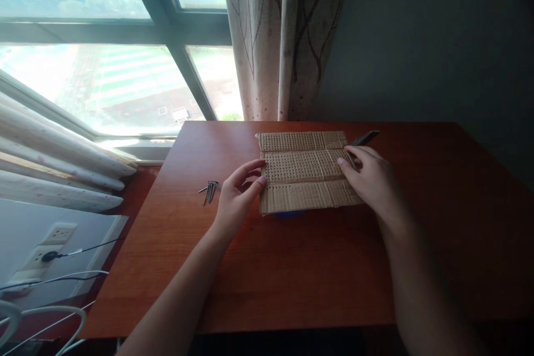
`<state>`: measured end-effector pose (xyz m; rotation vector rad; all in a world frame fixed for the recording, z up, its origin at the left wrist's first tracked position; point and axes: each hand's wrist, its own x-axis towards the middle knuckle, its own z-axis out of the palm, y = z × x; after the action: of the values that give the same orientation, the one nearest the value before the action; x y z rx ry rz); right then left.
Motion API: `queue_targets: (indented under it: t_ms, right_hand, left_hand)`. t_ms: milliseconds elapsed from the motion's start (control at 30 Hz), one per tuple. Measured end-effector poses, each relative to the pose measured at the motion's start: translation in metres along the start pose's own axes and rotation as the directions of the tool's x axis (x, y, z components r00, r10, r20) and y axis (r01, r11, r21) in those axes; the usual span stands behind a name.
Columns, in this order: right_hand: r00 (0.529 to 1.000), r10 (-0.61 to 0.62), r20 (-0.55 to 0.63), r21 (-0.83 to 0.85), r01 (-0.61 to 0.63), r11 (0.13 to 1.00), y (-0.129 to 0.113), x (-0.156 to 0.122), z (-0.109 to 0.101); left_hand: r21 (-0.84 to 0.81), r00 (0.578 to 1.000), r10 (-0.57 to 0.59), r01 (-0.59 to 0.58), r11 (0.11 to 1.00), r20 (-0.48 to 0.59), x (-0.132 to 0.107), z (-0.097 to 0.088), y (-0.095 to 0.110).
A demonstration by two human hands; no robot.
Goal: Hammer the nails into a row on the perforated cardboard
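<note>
A cardboard sheet [304,166], creased into three bands, is held level over the far half of a reddish-brown wooden table [292,272], between a person's two bare hands. Rows of small dark holes cover most of the upper and middle bands; in the band nearest the person, a single short row runs from the left along the crease. The left hand [238,192] pinches the sheet's left edge, thumb and fingers closed on the cardboard. The right hand [371,173] grips the opposite edge, its thumb on the upper face. A sliver of a blue object [289,214] shows beneath the near edge; whether the sheet rests on it cannot be told. Past the sheet's far right corner juts a dark, flat-ended object [367,138], partly hidden by the right hand. A small pile of nails [209,192] lies on the tabletop, just left of the left hand. Beyond the table, a patterned curtain [267,39] hangs beside a bright window [133,78]. At lower left, a black plug [49,256] sits in a wall socket.
</note>
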<state>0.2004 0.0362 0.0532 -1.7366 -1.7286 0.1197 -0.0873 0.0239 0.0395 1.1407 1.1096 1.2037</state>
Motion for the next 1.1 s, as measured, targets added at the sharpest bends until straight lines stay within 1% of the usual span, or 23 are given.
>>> queue_targets:
  t_ms: [267, 467, 600, 667, 767, 833, 900, 967, 1033, 1100]
  right_hand:
    - [1.000, -0.004, -0.021, 0.016, 0.004, 1.000, 0.000, 0.001, -0.002]
    - [1.000, -0.001, 0.002, 0.017, 0.001, 1.000, 0.002, 0.001, -0.003]
    - [1.000, -0.009, 0.010, 0.000, 0.009, 1.000, 0.003, 0.000, -0.003]
    - [1.000, -0.025, -0.004, -0.029, 0.025, 0.999, 0.001, -0.001, -0.004]
    - [0.993, -0.100, -0.061, -0.079, 0.095, 0.992, -0.015, -0.004, -0.007]
    - [0.976, -0.207, -0.064, -0.056, 0.204, 0.977, -0.033, -0.009, -0.008]
    - [0.949, -0.315, -0.005, 0.019, 0.315, 0.949, -0.051, -0.015, -0.007]
    - [0.916, -0.395, 0.071, 0.068, 0.391, 0.918, -0.065, -0.023, -0.002]
    - [0.889, -0.437, 0.133, 0.078, 0.431, 0.899, -0.073, -0.029, 0.004]
    - [0.876, -0.446, 0.183, 0.062, 0.443, 0.894, -0.076, -0.033, 0.009]
  left_hand:
    - [0.067, 0.999, 0.043, -0.043, 0.997, 0.002, -0.001, 0.002, 0.001]
    - [0.098, 0.999, 0.032, -0.031, 0.995, -0.003, -0.002, 0.003, 0.004]
    - [0.112, 1.000, 0.031, -0.031, 0.993, 0.002, -0.002, 0.003, 0.002]
    - [0.122, 0.999, 0.035, -0.035, 0.992, 0.003, -0.002, 0.003, 0.000]
    - [0.139, 0.999, 0.043, -0.043, 0.989, 0.006, 0.000, 0.003, -0.002]
    - [0.148, 0.999, 0.045, -0.046, 0.988, 0.007, 0.000, 0.003, -0.003]
    - [0.161, 0.999, 0.051, -0.051, 0.986, 0.007, 0.000, 0.003, -0.003]
    - [0.177, 0.998, 0.065, -0.065, 0.982, 0.007, 0.000, 0.004, -0.002]
    - [0.190, 0.996, 0.086, -0.087, 0.978, 0.011, 0.000, 0.004, -0.002]
    - [0.196, 0.995, 0.101, -0.102, 0.975, 0.015, -0.001, 0.004, -0.001]
